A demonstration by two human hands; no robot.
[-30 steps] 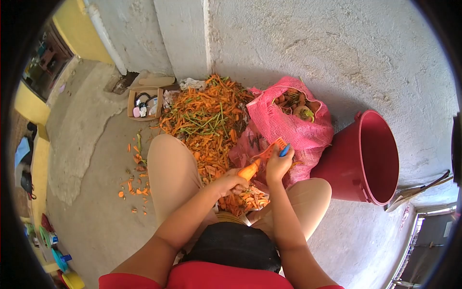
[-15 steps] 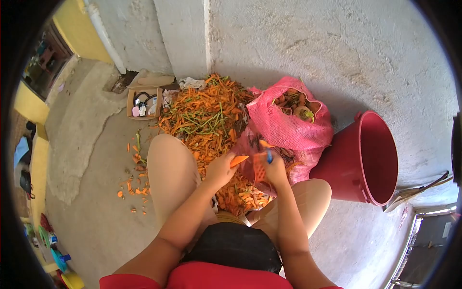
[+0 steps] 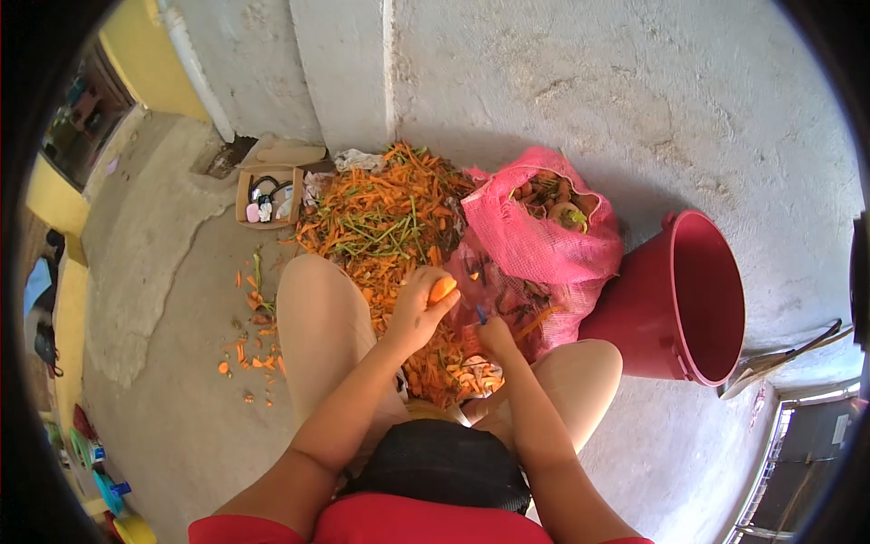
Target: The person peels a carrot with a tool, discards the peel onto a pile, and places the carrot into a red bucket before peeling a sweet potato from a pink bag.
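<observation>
My left hand (image 3: 419, 310) is closed around a peeled-looking carrot (image 3: 442, 289), whose bright orange end points up and to the right. Just to its right, my right hand (image 3: 496, 338) grips a small blue tool (image 3: 481, 315); only a bit of blue shows past the fingers, so I cannot tell its exact kind. Both hands are held over a large heap of orange peelings (image 3: 362, 204) mixed with green stalks. Close beyond my right hand stands a pink mesh sack (image 3: 553, 258), its mouth open on unpeeled carrots (image 3: 553, 195).
To the right a large dark-red bucket (image 3: 634, 313) leans over, its mouth facing right. A small cardboard box (image 3: 269, 199) with cables sits left of the heap. Scattered carrot pieces (image 3: 263, 360) lie on the floor by my left knee. A concrete wall (image 3: 544, 82) rises behind.
My right hand has moved down and left with the blue tool, and a piece of orange peel near it has dropped away. The carrot in my left hand has turned its end upward.
</observation>
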